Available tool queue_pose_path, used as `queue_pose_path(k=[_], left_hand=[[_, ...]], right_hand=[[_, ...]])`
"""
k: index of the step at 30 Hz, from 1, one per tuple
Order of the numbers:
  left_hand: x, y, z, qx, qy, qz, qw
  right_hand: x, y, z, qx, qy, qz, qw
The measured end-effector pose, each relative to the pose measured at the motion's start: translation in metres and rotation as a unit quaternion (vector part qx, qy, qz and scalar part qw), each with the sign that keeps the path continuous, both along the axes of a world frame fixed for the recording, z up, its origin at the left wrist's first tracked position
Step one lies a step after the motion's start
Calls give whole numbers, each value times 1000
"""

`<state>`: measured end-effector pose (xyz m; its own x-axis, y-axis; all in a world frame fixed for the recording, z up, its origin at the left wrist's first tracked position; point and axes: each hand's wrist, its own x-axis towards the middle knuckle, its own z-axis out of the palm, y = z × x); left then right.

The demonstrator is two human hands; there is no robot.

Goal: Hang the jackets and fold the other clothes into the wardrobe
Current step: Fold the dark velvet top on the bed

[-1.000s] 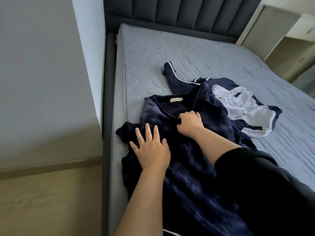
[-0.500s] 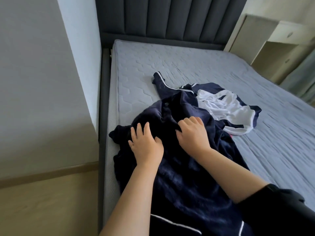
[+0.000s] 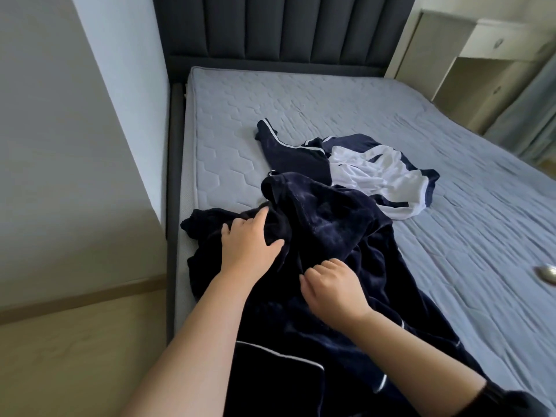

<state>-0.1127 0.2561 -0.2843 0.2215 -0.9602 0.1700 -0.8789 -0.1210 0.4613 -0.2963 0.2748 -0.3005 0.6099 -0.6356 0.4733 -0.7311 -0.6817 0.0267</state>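
Fingers (image 3: pixel 255 219) of the left hand (image 3: pixel 248 251) lie nearly straight and spread, thumb out, pressing flat on a dark plush garment (image 3: pixel 331 224) without closing on it. Fingers (image 3: pixel 329 266) of the right hand (image 3: pixel 334 291) are curled tightly into the same cloth, apparently pinching a fold.

Mattress (image 3: pixel 331 100): bare, grey and quilted, it carries all the clothing in view, below a padded headboard (image 3: pixel 285 25).

Dark plush garment: the larger item, rumpled at the mattress's near left corner. One part spills over the left edge, and white piping shows at the near edge.

Navy-and-white jacket (image 3: pixel 376 173): crumpled toward the middle of the mattress, just beyond the plush garment and touching it. One sleeve reaches toward the headboard.

Bedside unit (image 3: pixel 481 64): stands past the far right corner. Its open recess is shadowed, and what it holds cannot be told.

Round metal knob (image 3: pixel 546 273): at the right edge of the view. What it belongs to is cut off.

Progress, as a judgement: early. Nothing here is folded or hung, and no wardrobe can be identified in view. The plush garment seems to be under arrangement for folding. Left to do are that fold, the stowing, and hanging the jacket.
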Motion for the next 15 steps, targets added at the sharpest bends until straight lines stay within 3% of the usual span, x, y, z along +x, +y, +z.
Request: queue_pose_path(k=[9,15], left_hand=[[6,-1,-6,41,21,-52,998],[10,7,-8,-18,94,-40,995]], right_hand=[[28,-59,45,103,-144,-174,969],[38,-106,63,244,-114,-224,937]])
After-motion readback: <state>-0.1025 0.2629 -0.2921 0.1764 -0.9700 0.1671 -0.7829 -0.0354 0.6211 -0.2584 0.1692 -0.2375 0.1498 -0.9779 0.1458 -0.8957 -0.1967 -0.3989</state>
